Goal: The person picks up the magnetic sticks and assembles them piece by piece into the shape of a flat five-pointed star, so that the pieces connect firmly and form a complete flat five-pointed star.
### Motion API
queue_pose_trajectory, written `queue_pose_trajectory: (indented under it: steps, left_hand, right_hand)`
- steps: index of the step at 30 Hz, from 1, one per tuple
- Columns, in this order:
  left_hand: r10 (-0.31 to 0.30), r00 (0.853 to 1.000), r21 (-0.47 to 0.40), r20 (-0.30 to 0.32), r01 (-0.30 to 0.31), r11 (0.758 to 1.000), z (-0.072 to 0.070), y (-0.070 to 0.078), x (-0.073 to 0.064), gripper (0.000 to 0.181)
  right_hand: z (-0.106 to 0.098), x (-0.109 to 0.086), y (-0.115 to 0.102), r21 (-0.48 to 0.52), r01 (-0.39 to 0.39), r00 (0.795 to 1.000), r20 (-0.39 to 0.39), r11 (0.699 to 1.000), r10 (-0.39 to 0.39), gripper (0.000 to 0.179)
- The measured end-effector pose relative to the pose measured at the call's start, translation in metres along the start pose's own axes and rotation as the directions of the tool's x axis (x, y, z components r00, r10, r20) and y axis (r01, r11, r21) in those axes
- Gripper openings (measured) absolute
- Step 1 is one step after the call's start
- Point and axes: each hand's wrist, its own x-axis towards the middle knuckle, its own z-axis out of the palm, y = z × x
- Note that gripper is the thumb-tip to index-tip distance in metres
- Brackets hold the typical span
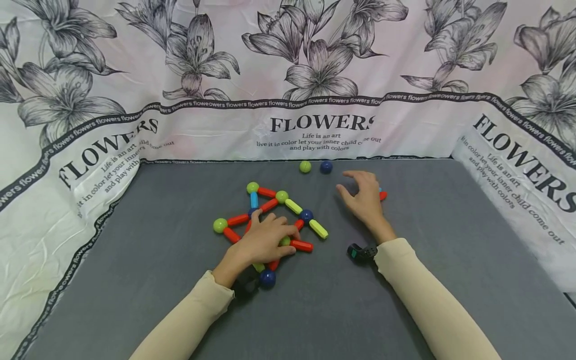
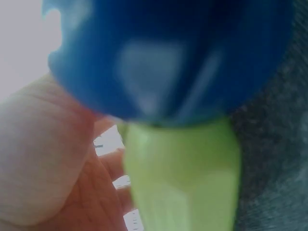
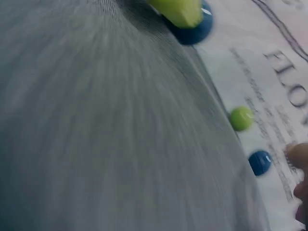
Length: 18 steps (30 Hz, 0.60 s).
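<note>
A flat frame of magnetic rods and balls lies on the grey table, with red rods (image 1: pixel 237 220), a blue rod (image 1: pixel 254 200) and yellow-green rods (image 1: pixel 319 229) joined at green and blue balls. Over its near part is my left hand (image 1: pixel 265 239), thumb and index finger around a green ball (image 1: pixel 285 241). A blue ball (image 1: pixel 267 278) and a yellow-green rod (image 2: pixel 185 178) sit close under that wrist. My right hand (image 1: pixel 365 197) hovers to the right of the frame, fingers loosely bent and holding nothing. Partly behind it lie a red rod (image 1: pixel 383 195) and a bit of blue.
At the table's back edge, a loose green ball (image 1: pixel 305 166) rests beside a loose blue ball (image 1: pixel 326 167). Behind them hangs a white cloth (image 1: pixel 216 135) printed with flowers and lettering, which also borders the table at both sides.
</note>
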Motion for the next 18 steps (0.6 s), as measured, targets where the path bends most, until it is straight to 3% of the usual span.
queue_pose_trajectory:
  steps: [2,5,10,14,18]
  left_hand:
    - [0.011,1.0,-0.001,-0.013,-0.011,1.0,0.002,-0.003,0.001,0.018]
    - [0.026,0.999,-0.02,-0.029,-0.027,0.999,0.004,-0.006,0.003,0.018]
    - [0.036,0.998,-0.05,-0.044,-0.038,0.998,0.008,-0.01,0.006,0.018]
    - [0.04,0.997,-0.068,-0.059,-0.044,0.997,0.008,-0.013,0.007,0.017]
    - [0.051,0.997,-0.08,-0.065,-0.056,0.995,0.008,-0.016,0.007,0.017]
  right_hand:
    - [0.012,0.008,-0.006,0.084,-0.032,0.999,-0.004,0.996,0.033,0.038]
    - [0.027,0.018,-0.011,0.135,-0.155,0.988,0.013,0.979,0.155,0.042]
    - [0.039,0.034,-0.012,0.033,-0.313,0.949,0.052,0.949,0.311,0.056]
    - [0.044,0.047,-0.01,-0.064,-0.329,0.932,0.141,0.942,0.335,0.067]
    - [0.046,0.053,-0.008,-0.108,-0.293,0.924,0.222,0.95,0.31,0.06]
